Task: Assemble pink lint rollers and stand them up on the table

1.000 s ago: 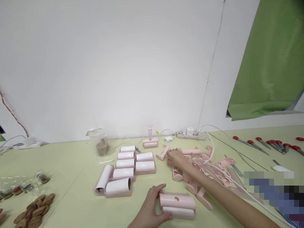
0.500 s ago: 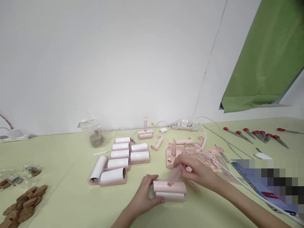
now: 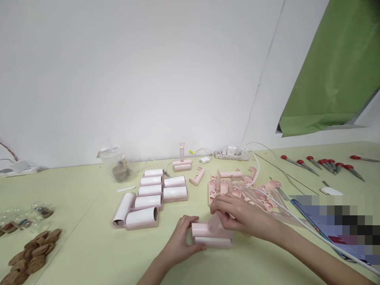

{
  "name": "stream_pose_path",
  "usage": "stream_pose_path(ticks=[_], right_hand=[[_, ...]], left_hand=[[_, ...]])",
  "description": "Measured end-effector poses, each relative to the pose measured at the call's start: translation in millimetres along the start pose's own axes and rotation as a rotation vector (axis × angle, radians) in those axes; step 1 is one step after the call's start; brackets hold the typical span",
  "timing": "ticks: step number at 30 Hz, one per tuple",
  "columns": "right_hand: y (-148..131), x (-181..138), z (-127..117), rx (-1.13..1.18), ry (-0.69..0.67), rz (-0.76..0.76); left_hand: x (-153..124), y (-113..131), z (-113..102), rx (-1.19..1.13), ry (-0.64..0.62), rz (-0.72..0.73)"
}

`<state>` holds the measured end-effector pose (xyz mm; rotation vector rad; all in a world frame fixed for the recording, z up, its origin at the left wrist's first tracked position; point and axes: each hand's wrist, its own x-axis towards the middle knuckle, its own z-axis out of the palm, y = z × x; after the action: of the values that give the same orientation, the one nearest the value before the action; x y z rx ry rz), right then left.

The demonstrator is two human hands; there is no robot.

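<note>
My left hand (image 3: pixel 184 240) grips the left end of a pink lint roller (image 3: pixel 200 229), thumb along the front and fingers behind. The roller lies sideways on the table, with a strip of its white roll showing below the pink cover. Above the cover's middle, my right hand (image 3: pixel 234 213) pinches a translucent pink handle (image 3: pixel 213 223). The handle stands tilted, its lower end at the cover. Whether it sits in the notch is hidden. Behind my right hand lie several loose pink plastic covers (image 3: pixel 224 187).
White rolls in pink trays (image 3: pixel 141 216) stand to the left. An assembled lint roller (image 3: pixel 182 164) is at the wall near a power strip (image 3: pixel 231 156). Right are red-headed tools (image 3: pixel 326 164), a phone (image 3: pixel 323 225) and a white cable (image 3: pixel 308 231). Wooden slices (image 3: pixel 35 253) lie front left.
My right hand has moved left and slightly down with the handle, bringing it over the middle of the cover. My left hand stays on the roller.
</note>
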<state>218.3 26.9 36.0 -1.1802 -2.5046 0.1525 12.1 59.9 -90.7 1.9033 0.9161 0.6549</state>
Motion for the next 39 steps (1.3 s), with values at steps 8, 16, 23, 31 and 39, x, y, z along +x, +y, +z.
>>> stream_pose_path(ticks=[8,16,23,31,39], right_hand=[[0,6,-10,0.020,-0.147,0.016],[-8,12,-33,0.107,-0.379,-0.072],[-7,18,-37,0.132,-0.456,0.032],[2,4,-42,0.298,-0.274,0.181],[69,-44,-36,0.211,0.261,0.488]], left_hand=[[0,0,-1,-0.008,-0.004,0.004],[1,-2,-1,-0.013,-0.010,0.004],[1,2,-2,-0.004,-0.005,0.005],[-1,3,-2,-0.020,0.005,-0.075],[-51,87,-25,0.258,0.420,0.301]])
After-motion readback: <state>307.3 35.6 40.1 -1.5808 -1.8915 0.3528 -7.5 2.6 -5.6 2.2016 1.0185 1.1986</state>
